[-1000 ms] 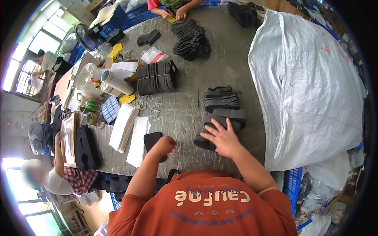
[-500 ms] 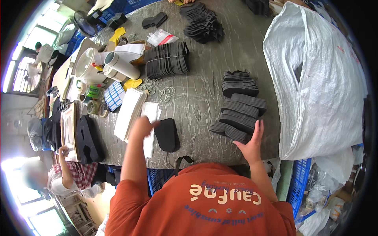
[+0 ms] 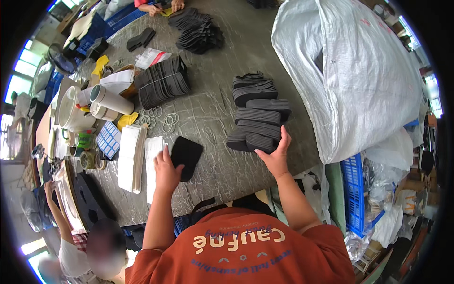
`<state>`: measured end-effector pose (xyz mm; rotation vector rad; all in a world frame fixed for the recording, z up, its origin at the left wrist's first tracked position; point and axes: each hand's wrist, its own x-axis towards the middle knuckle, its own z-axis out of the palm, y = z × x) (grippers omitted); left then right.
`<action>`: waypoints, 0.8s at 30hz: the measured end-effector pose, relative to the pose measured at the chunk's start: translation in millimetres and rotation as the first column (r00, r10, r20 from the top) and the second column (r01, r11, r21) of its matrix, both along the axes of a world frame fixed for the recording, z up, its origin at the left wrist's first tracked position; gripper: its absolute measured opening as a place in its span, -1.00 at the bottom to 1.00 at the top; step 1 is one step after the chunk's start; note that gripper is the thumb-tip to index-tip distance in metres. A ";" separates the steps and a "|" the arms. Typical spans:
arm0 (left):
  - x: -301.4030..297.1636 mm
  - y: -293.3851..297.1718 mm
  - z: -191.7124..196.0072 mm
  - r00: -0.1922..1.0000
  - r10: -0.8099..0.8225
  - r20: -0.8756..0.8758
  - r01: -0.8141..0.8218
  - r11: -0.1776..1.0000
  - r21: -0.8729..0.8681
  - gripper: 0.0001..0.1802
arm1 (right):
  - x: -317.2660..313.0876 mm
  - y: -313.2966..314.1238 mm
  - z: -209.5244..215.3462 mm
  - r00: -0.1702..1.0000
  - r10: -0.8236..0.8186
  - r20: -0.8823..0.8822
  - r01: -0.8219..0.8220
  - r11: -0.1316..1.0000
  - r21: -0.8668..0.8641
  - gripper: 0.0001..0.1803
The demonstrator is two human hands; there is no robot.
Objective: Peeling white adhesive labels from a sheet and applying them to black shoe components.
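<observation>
My left hand [image 3: 166, 171] lies over narrow white paper strips [image 3: 152, 151], its fingers apart. Its thumb reaches the left edge of a single dark foam pad [image 3: 187, 158] with rounded corners. My right hand [image 3: 275, 156] is around the near right end of the closest stack of dark foam pads [image 3: 253, 137], thumb in front and fingers along the right side. More such stacks [image 3: 257, 116] run away from me in a row behind it. Left of the paper strips sits a thick pile of white paper [image 3: 131, 161].
A banded bundle of dark pads [image 3: 163, 83], rubber bands [image 3: 170, 122] and a white cylinder [image 3: 111, 99] are at left. A large white woven sack [image 3: 350, 85] bulges at right above a blue crate [image 3: 352, 194]. A co-worker's hands [image 3: 161, 8] work at the far edge.
The view has swung right. My left hand, blurred before, now shows its fingers spread beside the single pad. That pad lies turned at a different angle. My right hand stays at the stack.
</observation>
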<state>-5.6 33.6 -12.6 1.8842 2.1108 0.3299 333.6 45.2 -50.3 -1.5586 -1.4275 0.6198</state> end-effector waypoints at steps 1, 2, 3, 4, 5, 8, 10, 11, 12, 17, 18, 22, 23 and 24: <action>4.5 9.9 5.1 0.994 -0.107 0.012 0.106 0.991 0.085 -0.07 | 0.4 -2.3 0.2 1.000 -0.022 -0.015 0.022 1.000 0.013 0.20; 19.8 19.9 13.4 0.962 -0.215 0.170 0.199 0.974 0.106 -0.06 | 2.1 -1.8 -1.3 0.999 -0.030 -0.014 0.031 0.999 0.019 0.20; 41.8 30.0 25.3 0.924 -0.329 0.192 0.330 0.943 0.028 -0.04 | 3.9 -2.6 -4.5 0.999 0.002 -0.032 -0.002 1.000 0.015 0.19; 69.6 38.4 33.9 0.864 -0.427 0.267 0.442 0.897 0.001 -0.01 | 9.6 -3.8 -6.3 0.999 0.029 -0.043 -0.028 1.000 0.011 0.19; 88.1 48.3 39.4 0.760 -0.571 0.310 0.589 0.807 0.042 0.03 | 13.8 -2.7 -3.8 0.998 0.029 -0.048 -0.028 0.999 0.016 0.19; 131.5 77.8 20.3 0.645 -0.739 0.193 0.722 0.672 0.161 0.24 | 26.0 2.2 1.3 0.973 0.227 -0.034 -0.229 0.972 -0.054 0.19; 146.3 85.7 6.7 0.625 -0.770 0.128 0.753 0.638 0.163 0.38 | 30.6 2.8 -0.7 0.966 0.257 0.013 -0.256 0.966 -0.042 0.25; 150.0 89.7 4.4 0.616 -0.775 0.138 0.769 0.630 0.106 0.43 | 33.3 4.8 -2.1 0.970 0.242 0.011 -0.242 0.970 -0.039 0.25; 151.2 91.3 2.7 0.606 -0.784 0.133 0.778 0.619 0.105 0.43 | 35.0 8.5 -4.0 0.970 0.240 -0.037 -0.240 0.971 -0.008 0.25; 148.9 91.3 5.1 0.562 -0.820 0.111 0.814 0.572 0.102 0.46 | 16.9 14.8 -7.1 0.858 0.174 -0.482 -0.172 0.984 0.050 0.25; 147.8 89.9 4.8 0.537 -0.837 0.111 0.829 0.547 0.116 0.47 | 18.4 16.9 -8.4 0.857 0.168 -0.487 -0.164 0.985 0.053 0.25; 154.0 88.7 3.8 0.575 -0.814 0.075 0.813 0.580 0.053 0.47 | 20.3 25.8 -18.3 0.906 0.184 -0.382 -0.168 0.983 0.073 0.21; 155.6 90.4 2.8 0.582 -0.812 0.052 0.807 0.584 0.091 0.42 | 16.8 26.3 -17.2 0.870 0.186 -0.457 -0.182 0.982 0.052 0.22; 157.5 91.4 1.6 0.588 -0.808 0.031 0.800 0.586 0.130 0.38 | 13.2 26.6 -16.4 0.829 0.184 -0.528 -0.198 0.980 0.031 0.24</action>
